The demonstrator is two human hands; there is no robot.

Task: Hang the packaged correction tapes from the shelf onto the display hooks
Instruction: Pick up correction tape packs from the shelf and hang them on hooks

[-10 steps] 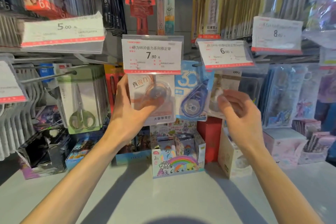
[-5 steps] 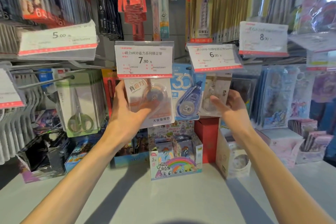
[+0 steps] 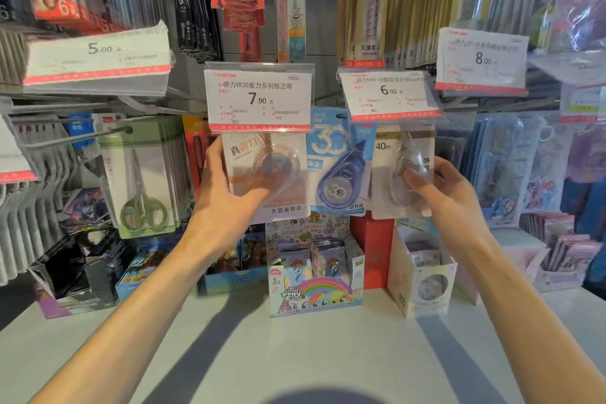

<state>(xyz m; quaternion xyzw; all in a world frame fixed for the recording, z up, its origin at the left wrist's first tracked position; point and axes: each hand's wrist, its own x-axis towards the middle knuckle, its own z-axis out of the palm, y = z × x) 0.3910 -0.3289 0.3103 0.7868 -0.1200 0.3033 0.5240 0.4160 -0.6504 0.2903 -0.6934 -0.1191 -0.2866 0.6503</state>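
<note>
gripping the orange pack under the 7.90 tag, the left hand is steadying it upright, while the right hand is pinching the clear pack hanging under the 6.00 tag.

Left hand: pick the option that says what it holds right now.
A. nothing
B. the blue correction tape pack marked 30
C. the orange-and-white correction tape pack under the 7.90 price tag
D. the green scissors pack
C: the left hand grips the orange-and-white correction tape pack by its left edge and lower front, right beneath the 7.90 price tag.
</note>
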